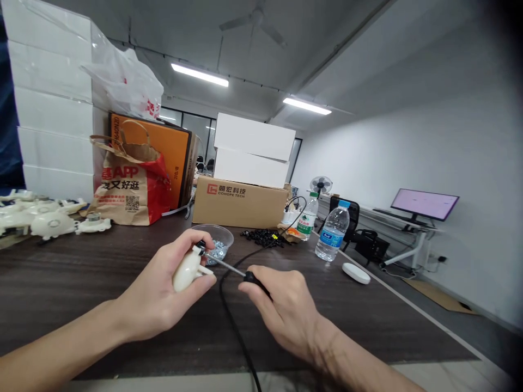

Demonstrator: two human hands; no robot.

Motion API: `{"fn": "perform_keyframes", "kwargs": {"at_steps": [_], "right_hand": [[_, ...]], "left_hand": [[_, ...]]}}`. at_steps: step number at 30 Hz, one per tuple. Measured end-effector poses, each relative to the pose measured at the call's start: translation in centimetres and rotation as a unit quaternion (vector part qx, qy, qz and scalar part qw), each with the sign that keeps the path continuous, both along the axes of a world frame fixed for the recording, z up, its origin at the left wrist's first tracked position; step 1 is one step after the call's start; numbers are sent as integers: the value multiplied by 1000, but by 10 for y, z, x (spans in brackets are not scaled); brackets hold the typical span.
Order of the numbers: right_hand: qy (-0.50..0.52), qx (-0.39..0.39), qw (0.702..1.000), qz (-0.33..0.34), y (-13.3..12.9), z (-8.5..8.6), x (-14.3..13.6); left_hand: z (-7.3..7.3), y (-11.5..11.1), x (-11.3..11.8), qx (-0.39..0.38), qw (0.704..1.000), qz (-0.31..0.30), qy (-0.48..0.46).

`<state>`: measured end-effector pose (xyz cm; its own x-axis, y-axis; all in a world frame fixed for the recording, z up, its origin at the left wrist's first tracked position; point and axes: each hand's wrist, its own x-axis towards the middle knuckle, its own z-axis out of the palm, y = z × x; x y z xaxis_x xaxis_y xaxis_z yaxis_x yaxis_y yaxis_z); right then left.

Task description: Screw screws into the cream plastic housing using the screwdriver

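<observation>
Beneath our forearms runs a dark table point(175, 354) with a streaked, wood-like grain. At its far left we see a tall stack of smooth white boxes point(53, 98), then a flat-sided brown cardboard box point(245, 209) and a creased paper bag point(131, 190) with looped handles. Our left hand point(163, 288) and right hand point(286, 296) meet near the middle, above the tabletop. To the right stands a ribbed, clear plastic bottle point(332, 234) with a blue cap. Behind our left fingers sits a round, see-through tub point(229, 237) of shiny metal bits point(218, 250). Our right fingers are clamped round the black handle of a screwdriver point(229, 267), its slim metal shaft slanting up to the left. Our left thumb and fingers are closed on a glossy, rounded cream part point(186, 272) with a thin prong. The shaft's end reaches a small black piece point(200, 247) at the part's top; whether it is seated there, we cannot tell.
</observation>
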<state>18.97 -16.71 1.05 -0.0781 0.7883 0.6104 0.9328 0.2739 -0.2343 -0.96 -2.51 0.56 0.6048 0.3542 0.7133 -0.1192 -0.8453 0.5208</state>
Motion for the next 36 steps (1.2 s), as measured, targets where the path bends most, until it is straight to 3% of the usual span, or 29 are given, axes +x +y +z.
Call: {"fn": "perform_keyframes", "kwargs": {"at_steps": [1, 2, 3, 4, 5, 6, 7, 8, 10, 11, 13, 17, 21, 24, 26, 29, 32, 36], "right_hand": [[128, -99, 986, 29, 1, -1, -3], [253, -203, 944, 60, 3, -2, -4], [358, -295, 881, 91, 6, -3, -5], [429, -362, 819, 118, 9, -2, -5], [467, -399, 777, 137, 13, -1, -2], [473, -406, 769, 143, 17, 2, 1], [452, -387, 792, 136, 20, 5, 6], [401, -349, 840, 111, 23, 7, 11], [211, -251, 945, 2, 27, 11, 22], [103, -207, 971, -64, 28, 11, 26], [-51, -164, 971, -166, 29, 7, 32], [-109, -185, 951, -222, 32, -8, 35], [-126, -186, 942, -249, 33, -16, 34], [-123, -166, 945, -255, 31, -12, 32], [-108, -145, 957, -227, 28, -9, 28], [-42, -101, 988, -109, 22, -7, 18], [19, -84, 996, 10, 16, -8, 4], [36, -96, 992, 79, 10, -10, -12]], "left_hand": [[1, 3, 0, 54, 998, 11, -8], [1, 7, 0, 110, 994, 14, -15], [2, 11, -1, 163, 986, 15, -21], [3, 16, -1, 203, 979, 15, -26], [4, 21, -1, 224, 974, 19, -28], [5, 25, 0, 224, 974, 24, -26], [5, 28, 0, 206, 978, 32, -22], [5, 30, 0, 173, 984, 40, -18], [3, 32, 1, 79, 996, 45, -17], [2, 31, 2, 27, 999, 37, -18], [-1, 30, 4, -72, 997, 2, -27], [-4, 27, 11, -244, 968, -53, -34], [-3, 27, 18, -463, 883, -46, 53], [0, 26, 18, -564, 820, -62, 80], [2, 22, 18, -573, 812, -95, 61], [2, 13, 20, -518, 841, -142, 67], [-2, 3, 25, -486, 857, -134, 109], [-11, -10, 30, -496, 853, -119, 112]]}}
